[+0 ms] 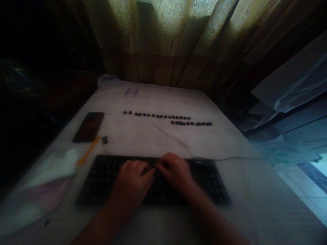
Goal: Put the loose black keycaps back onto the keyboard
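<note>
From the head view, you have both hands over the middle of the keyboard [204, 178], which lies beneath them on the cloth-covered bench [140, 137]. Your left hand [134, 178] is partly curled, its thumb pointing inward; your right hand [176, 170] is bent over, with thumb and forefinger close together. The fingertips of the two meet or nearly meet, but blur hides whether either pinches anything small, so you cannot tell from here.

The step in hand looks like close fingertip work on the keys at that spot. Beyond your hands lie a long row of small black keys [161, 116] and, a little nearer and further right, a shorter row [182, 123], both well apart from the keyboard. Ahead and left of your left hand are a wire-loop tool [104, 139], an orange strip [88, 151] and a phone [89, 127].

As a judgement, the next move calls for a light, straight action at one key, keeping your wrists from shifting the keyboard.
</note>
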`<state>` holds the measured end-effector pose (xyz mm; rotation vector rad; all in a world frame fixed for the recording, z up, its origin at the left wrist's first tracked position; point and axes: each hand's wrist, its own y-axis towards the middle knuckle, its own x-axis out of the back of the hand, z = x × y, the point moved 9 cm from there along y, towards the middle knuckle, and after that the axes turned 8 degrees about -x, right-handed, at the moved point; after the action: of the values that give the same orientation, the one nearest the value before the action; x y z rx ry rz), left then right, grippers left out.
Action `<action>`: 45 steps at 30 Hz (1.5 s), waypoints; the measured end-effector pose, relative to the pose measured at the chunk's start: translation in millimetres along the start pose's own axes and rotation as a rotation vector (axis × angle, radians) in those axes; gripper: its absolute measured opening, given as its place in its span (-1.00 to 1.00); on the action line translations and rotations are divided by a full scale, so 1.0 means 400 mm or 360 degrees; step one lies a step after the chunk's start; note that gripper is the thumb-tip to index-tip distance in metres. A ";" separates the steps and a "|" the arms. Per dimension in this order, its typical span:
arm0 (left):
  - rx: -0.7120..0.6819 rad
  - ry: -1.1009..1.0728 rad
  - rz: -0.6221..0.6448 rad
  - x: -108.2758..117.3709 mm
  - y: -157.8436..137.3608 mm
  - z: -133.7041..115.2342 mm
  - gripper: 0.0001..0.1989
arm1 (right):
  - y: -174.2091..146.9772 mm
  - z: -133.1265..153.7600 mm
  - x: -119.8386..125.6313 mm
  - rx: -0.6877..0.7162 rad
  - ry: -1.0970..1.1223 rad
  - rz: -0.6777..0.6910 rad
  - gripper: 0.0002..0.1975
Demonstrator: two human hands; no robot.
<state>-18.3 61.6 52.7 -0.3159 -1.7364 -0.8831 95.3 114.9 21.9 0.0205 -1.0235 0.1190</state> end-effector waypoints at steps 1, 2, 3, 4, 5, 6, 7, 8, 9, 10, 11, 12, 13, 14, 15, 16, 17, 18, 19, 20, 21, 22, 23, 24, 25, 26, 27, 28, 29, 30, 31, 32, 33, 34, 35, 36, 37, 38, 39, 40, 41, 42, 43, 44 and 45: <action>0.0002 -0.0003 -0.0005 -0.001 -0.001 0.001 -0.80 | 0.000 0.000 0.000 -0.0003 0.0009 0.0005 -0.94; -0.0002 -0.0007 -0.0014 -0.001 -0.002 0.002 -0.79 | 0.001 -0.001 0.001 -0.0004 0.0026 0.0013 -0.93; -0.0004 -0.0014 -0.0024 -0.002 -0.004 0.002 -0.79 | 0.002 -0.003 0.002 -0.0007 0.0054 0.0023 -0.93; -0.0007 -0.0028 -0.0038 -0.002 -0.006 0.003 -0.79 | 0.003 -0.006 0.002 -0.0011 0.0094 0.0041 -0.93; -0.0008 -0.0048 -0.0055 -0.002 -0.008 0.004 -0.78 | 0.005 -0.010 0.003 -0.0022 0.0150 0.0065 -0.93; -0.0005 -0.0072 -0.0072 -0.001 -0.011 0.005 -0.78 | 0.007 -0.017 0.004 -0.0041 0.0222 0.0097 -0.93; 0.0001 -0.0095 -0.0086 -0.001 -0.013 0.007 -0.78 | 0.009 -0.026 0.005 -0.0071 0.0308 0.0127 -0.94; 0.0009 -0.0116 -0.0101 0.000 -0.015 0.009 -0.77 | 0.012 -0.036 0.006 -0.0106 0.0403 0.0156 -0.94; 0.0016 -0.0133 -0.0113 0.001 -0.017 0.011 -0.77 | 0.014 -0.046 0.008 -0.0144 0.0498 0.0180 -0.94; 0.0018 -0.0146 -0.0125 0.003 -0.017 0.012 -0.76 | 0.017 -0.055 0.010 -0.0177 0.0590 0.0196 -0.94; 0.0022 -0.0151 -0.0134 0.005 -0.018 0.014 -0.76 | 0.021 -0.064 0.013 -0.0204 0.0672 0.0210 -0.93; 0.0024 -0.0153 -0.0141 0.006 -0.018 0.016 -0.76 | 0.024 -0.070 0.015 -0.0226 0.0741 0.0224 -0.92; 0.0025 -0.0150 -0.0150 0.008 -0.018 0.018 -0.77 | 0.027 -0.077 0.018 -0.0248 0.0796 0.0236 -0.91; 0.0025 -0.0144 -0.0155 0.009 -0.018 0.021 -0.77 | 0.031 -0.082 0.019 -0.0272 0.0836 0.0247 -0.90; 0.0023 -0.0134 -0.0163 0.011 -0.018 0.024 -0.76 | 0.034 -0.088 0.021 -0.0299 0.0865 0.0254 -0.89; 0.0023 -0.0123 -0.0177 0.014 -0.019 0.028 -0.76 | 0.036 -0.093 0.022 -0.0321 0.0887 0.0255 -0.89; 0.0025 -0.0114 -0.0193 0.017 -0.020 0.032 -0.75 | 0.038 -0.097 0.023 -0.0339 0.0904 0.0255 -0.89; 0.0033 -0.0106 -0.0208 0.019 -0.022 0.038 -0.75 | 0.039 -0.100 0.023 -0.0349 0.0921 0.0246 -0.89; 0.0042 -0.0100 -0.0220 0.022 -0.024 0.044 -0.75 | 0.040 -0.101 0.023 -0.0349 0.0938 0.0238 -0.90; 0.0055 -0.0092 -0.0231 0.024 -0.026 0.051 -0.74 | 0.040 -0.101 0.022 -0.0341 0.0954 0.0233 -0.90; 0.0067 -0.0080 -0.0242 0.027 -0.028 0.059 -0.74 | 0.039 -0.100 0.020 -0.0329 0.0961 0.0227 -0.91; 0.0078 -0.0065 -0.0250 0.028 -0.030 0.066 -0.73 | 0.038 -0.099 0.018 -0.0314 0.0958 0.0219 -0.91; 0.0086 -0.0042 -0.0261 0.031 -0.032 0.074 -0.73 | 0.037 -0.097 0.016 -0.0299 0.0944 0.0207 -0.91; 0.0094 -0.0013 -0.0277 0.034 -0.034 0.081 -0.72 | 0.036 -0.095 0.016 -0.0283 0.0923 0.0189 -0.91; 0.0103 0.0020 -0.0290 0.036 -0.036 0.088 -0.72 | 0.036 -0.093 0.016 -0.0270 0.0898 0.0170 -0.90; 0.0114 0.0055 -0.0302 0.038 -0.037 0.095 -0.72 | 0.036 -0.090 0.018 -0.0256 0.0875 0.0157 -0.90; 0.0120 0.0089 -0.0309 0.039 -0.039 0.101 -0.72 | 0.036 -0.086 0.020 -0.0239 0.0852 0.0156 -0.89; 0.0120 0.0120 -0.0311 0.038 -0.040 0.106 -0.72 | 0.039 -0.081 0.023 -0.0218 0.0829 0.0167 -0.88; 0.0115 0.0149 -0.0310 0.037 -0.042 0.110 -0.72 | 0.043 -0.077 0.028 -0.0193 0.0799 0.0183 -0.87; 0.0108 0.0172 -0.0304 0.034 -0.043 0.113 -0.72 | 0.049 -0.073 0.036 -0.0162 0.0756 0.0196 -0.87; 0.0095 0.0187 -0.0300 0.031 -0.044 0.115 -0.72 | 0.059 -0.071 0.048 -0.0127 0.0696 0.0193 -0.87; 0.0083 0.0193 -0.0297 0.027 -0.046 0.116 -0.73 | 0.071 -0.073 0.063 -0.0093 0.0613 0.0169 -0.87; 0.0071 0.0191 -0.0296 0.024 -0.048 0.117 -0.73 | 0.087 -0.079 0.081 -0.0066 0.0487 0.0116 -0.87; 0.0063 0.0186 -0.0296 0.021 -0.050 0.119 -0.74 | 0.106 -0.088 0.100 -0.0050 0.0344 0.0048 -0.87; 0.0061 0.0177 -0.0291 0.017 -0.052 0.121 -0.74 | 0.126 -0.102 0.118 -0.0049 0.0180 -0.0031 -0.86; 0.0058 0.0168 -0.0286 0.014 -0.053 0.122 -0.74 | 0.147 -0.119 0.136 -0.0066 -0.0011 -0.0119 -0.85; 0.0059 0.0161 -0.0281 0.012 -0.054 0.123 -0.75 | 0.168 -0.139 0.150 -0.0097 -0.0110 -0.0188 -0.84; 0.0057 0.0156 -0.0278 0.009 -0.055 0.124 -0.75 | 0.188 -0.159 0.161 -0.0128 -0.0177 -0.0245 -0.83; 0.0056 0.0152 -0.0280 0.008 -0.055 0.124 -0.74 | 0.207 -0.177 0.169 -0.0160 -0.0237 -0.0301 -0.81; 0.0056 0.0150 -0.0283 0.008 -0.056 0.125 -0.74 | 0.224 -0.194 0.176 -0.0185 -0.0284 -0.0348 -0.80; 0.0055 0.0149 -0.0289 0.008 -0.056 0.125 -0.74 | 0.239 -0.206 0.180 -0.0203 -0.0331 -0.0390 -0.78; 0.0061 0.0147 -0.0287 0.007 -0.056 0.126 -0.73 | 0.252 -0.215 0.183 -0.0215 -0.0375 -0.0426 -0.77; 0.0066 0.0144 -0.0279 0.005 -0.056 0.127 -0.73 | 0.264 -0.220 0.184 -0.0217 -0.0413 -0.0453 -0.76; 0.0070 0.0143 -0.0274 0.004 -0.057 0.128 -0.73 | 0.276 -0.221 0.184 -0.0209 -0.0447 -0.0471 -0.74; 0.0073 0.0143 -0.0268 0.003 -0.057 0.128 -0.73 | 0.288 -0.219 0.182 -0.0194 -0.0477 -0.0481 -0.72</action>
<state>-69.0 81.4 38.9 -0.0991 -1.7151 -0.9619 194.8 242.2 34.0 0.0840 -1.3130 -0.2285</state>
